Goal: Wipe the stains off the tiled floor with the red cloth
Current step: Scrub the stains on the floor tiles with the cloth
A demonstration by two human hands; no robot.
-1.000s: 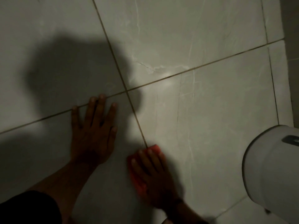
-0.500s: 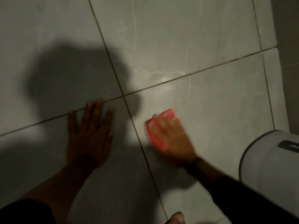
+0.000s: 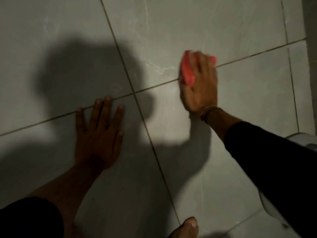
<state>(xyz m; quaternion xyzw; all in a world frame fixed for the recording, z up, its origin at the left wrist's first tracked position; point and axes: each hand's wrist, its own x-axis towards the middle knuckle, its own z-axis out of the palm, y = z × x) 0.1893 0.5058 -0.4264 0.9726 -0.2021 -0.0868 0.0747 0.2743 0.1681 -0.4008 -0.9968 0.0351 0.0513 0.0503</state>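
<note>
- The right hand [image 3: 199, 85] pressed down flat on the red cloth [image 3: 187, 73], its grip grasping the cloth against the tiled floor [image 3: 223, 23] with the fingers spread over the top; the hand and cloth were motion-blurred.
- Since half a second earlier the right hand and cloth had travelled away from the person and to the right, from the near-right tile up onto the grout line [image 3: 257, 53] that runs across the floor; a second earlier they had been close beside the grout crossing [image 3: 134, 93], near the person.
- The cloth showed as a soft, crumpled, bright red wad, bulging out past the thumb side of the hand and peeking out beyond the fingertips.
- A thin metallic bangle [image 3: 206, 109] circled the right wrist, above a dark sleeve [image 3: 267, 160].
- The left hand [image 3: 98, 134] stayed where it had been, its grip released: palm flat on the floor, fingers splayed, fingertips touching the grout line left of the crossing.
- The tiles were large, pale grey and glossy, with faint white marble veining and thin dark grout.
- A broad dark shadow [image 3: 77, 74] lay over the left tiles.
- A bare toe [image 3: 188, 227] showed at the near edge of the floor.
- A smooth white rounded object [image 3: 301, 138] sat at the right edge, mostly hidden by the sleeve.
</note>
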